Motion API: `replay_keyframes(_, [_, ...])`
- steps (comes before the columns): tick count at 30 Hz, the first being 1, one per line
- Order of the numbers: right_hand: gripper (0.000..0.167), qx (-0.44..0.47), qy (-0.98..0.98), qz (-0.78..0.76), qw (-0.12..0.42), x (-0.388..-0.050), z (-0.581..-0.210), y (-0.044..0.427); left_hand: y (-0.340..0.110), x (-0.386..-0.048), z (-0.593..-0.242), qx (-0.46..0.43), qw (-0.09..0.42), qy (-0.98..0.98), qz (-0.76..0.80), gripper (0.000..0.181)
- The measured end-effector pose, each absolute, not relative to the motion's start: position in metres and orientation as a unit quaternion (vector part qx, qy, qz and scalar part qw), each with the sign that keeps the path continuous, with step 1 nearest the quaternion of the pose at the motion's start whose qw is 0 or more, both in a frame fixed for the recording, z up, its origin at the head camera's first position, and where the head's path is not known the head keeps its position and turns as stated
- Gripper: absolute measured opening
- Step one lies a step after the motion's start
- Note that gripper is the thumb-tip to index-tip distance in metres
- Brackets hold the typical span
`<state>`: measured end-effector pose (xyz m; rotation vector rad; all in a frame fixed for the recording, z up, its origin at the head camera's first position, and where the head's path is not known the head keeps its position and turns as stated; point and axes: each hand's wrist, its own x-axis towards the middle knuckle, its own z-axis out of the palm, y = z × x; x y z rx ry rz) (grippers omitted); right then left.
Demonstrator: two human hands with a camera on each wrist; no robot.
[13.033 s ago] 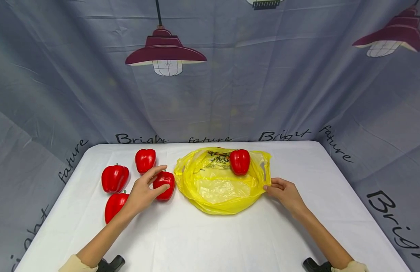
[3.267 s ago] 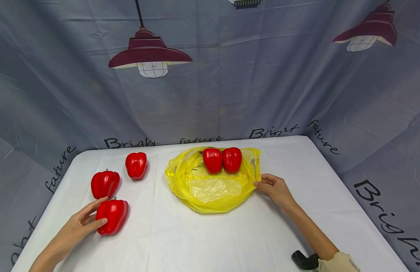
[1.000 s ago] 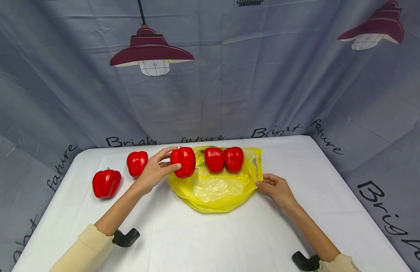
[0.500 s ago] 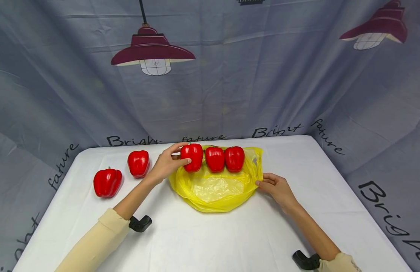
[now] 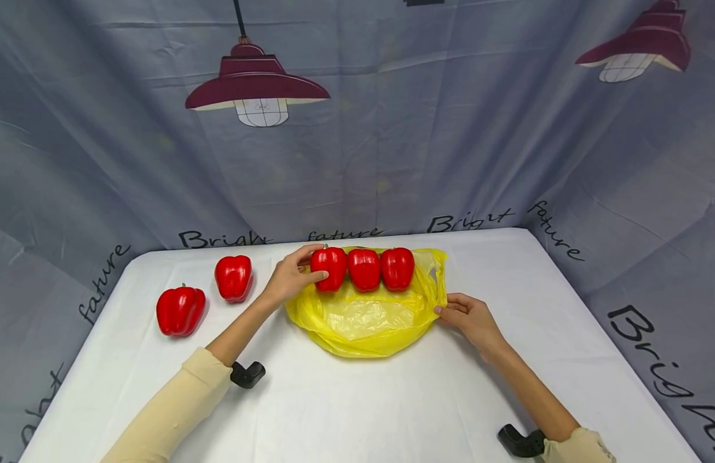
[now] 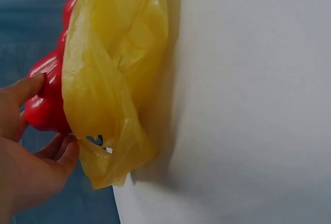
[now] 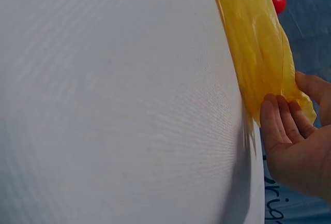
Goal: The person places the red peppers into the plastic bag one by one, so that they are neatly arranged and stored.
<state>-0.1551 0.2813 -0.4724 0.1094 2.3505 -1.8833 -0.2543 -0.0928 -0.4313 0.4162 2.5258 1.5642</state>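
A yellow plastic bag (image 5: 363, 328) lies spread with its mouth open on the white table. Three red bell peppers sit in a row at its back: a middle pepper (image 5: 364, 270), a right pepper (image 5: 397, 269) and a left pepper (image 5: 329, 269). My left hand (image 5: 290, 275) holds the left pepper between thumb and fingers, at the bag's left edge; the left wrist view shows the thumb on this bell pepper (image 6: 46, 100). At the bag's right edge my right hand (image 5: 472, 323) pinches the plastic, which the right wrist view shows between thumb and fingers (image 7: 287, 123).
Two more red bell peppers rest on the table's left side, one nearer the front (image 5: 181, 311) and one further back (image 5: 233, 278). A grey printed curtain (image 5: 357, 161) hangs behind and at both sides of the white table (image 5: 357, 411).
Over the last seconds my left hand has picked up a bell pepper from the front left and carried it right, beside the two in the bag. My right hand has stayed at the bag's edge.
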Motion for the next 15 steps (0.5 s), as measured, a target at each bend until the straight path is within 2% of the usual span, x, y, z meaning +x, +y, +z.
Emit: replay_keyframes(15, [0.047, 0.041, 0.778, -0.624, 0.064, -0.157, -0.47, 0.28, -0.09, -0.26, -0.455, 0.138, 0.065, 0.839, 0.522, 0.059])
